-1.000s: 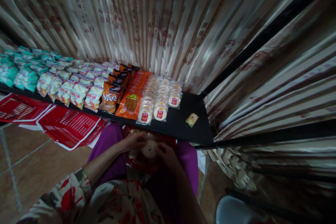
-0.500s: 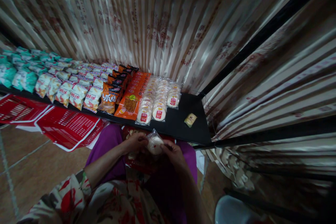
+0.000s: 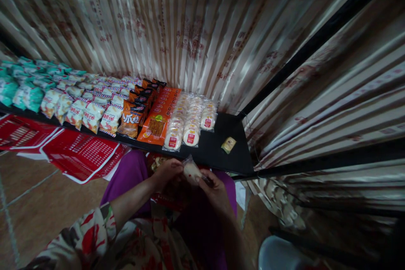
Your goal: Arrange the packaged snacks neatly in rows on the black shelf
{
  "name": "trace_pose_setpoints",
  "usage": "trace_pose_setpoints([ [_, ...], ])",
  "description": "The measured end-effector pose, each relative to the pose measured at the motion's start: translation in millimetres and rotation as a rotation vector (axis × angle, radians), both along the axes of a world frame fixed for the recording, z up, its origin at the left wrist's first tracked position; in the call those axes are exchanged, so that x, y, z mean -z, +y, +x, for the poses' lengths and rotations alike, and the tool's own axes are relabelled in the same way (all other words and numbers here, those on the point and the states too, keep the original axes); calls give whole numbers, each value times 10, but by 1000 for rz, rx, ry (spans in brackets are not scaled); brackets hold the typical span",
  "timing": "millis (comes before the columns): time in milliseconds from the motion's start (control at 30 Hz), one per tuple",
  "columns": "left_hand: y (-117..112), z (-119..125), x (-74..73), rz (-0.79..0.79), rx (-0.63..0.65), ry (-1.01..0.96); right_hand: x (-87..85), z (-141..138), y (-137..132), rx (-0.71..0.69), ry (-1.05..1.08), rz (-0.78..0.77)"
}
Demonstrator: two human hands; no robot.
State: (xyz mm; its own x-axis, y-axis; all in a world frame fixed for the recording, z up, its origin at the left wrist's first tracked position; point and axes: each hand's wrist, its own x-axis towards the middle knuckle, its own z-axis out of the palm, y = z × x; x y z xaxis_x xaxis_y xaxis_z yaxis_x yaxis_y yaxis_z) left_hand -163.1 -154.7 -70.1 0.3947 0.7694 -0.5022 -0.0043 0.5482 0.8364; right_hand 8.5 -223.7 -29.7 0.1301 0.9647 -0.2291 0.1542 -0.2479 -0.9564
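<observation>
Above my lap I hold a clear-wrapped rice cracker pack (image 3: 190,170), pale and round with a small red mark. My right hand (image 3: 215,186) grips its right side, thumb over the front. My left hand (image 3: 168,173) has its fingers pinched together at the wrapper's left edge. Beneath my hands a red basket (image 3: 164,199) sits between my knees with wrapped items in it, largely hidden and dark. Just beyond, rows of similar rice cracker packs (image 3: 191,130) stand on a black shelf (image 3: 218,152).
Left of the crackers lie a large orange snack bag (image 3: 155,122), small orange bags (image 3: 129,120), white bags (image 3: 91,114) and teal bags (image 3: 30,97). A small yellow packet (image 3: 228,144) lies near the shelf's right end. Red baskets (image 3: 85,154) stand below; a striped curtain (image 3: 196,29) hangs behind.
The rice cracker pack has turned in my hands and shifted slightly right, with my right thumb now across its front. My left hand has moved a little to the right.
</observation>
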Motion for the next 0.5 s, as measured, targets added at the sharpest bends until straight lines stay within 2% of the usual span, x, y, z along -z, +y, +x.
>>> trace_pose_setpoints([
  [167, -37, 32, -61, -68, -102, -167, 48, -70, -66, -53, -199, 157],
  [267, -43, 14, -69, -119, -106, -227, 68, -85, -90, -101, -365, 249],
  [500, -42, 2, -76, -160, -139, -239, 135, -170, -158, -100, -668, 498],
])
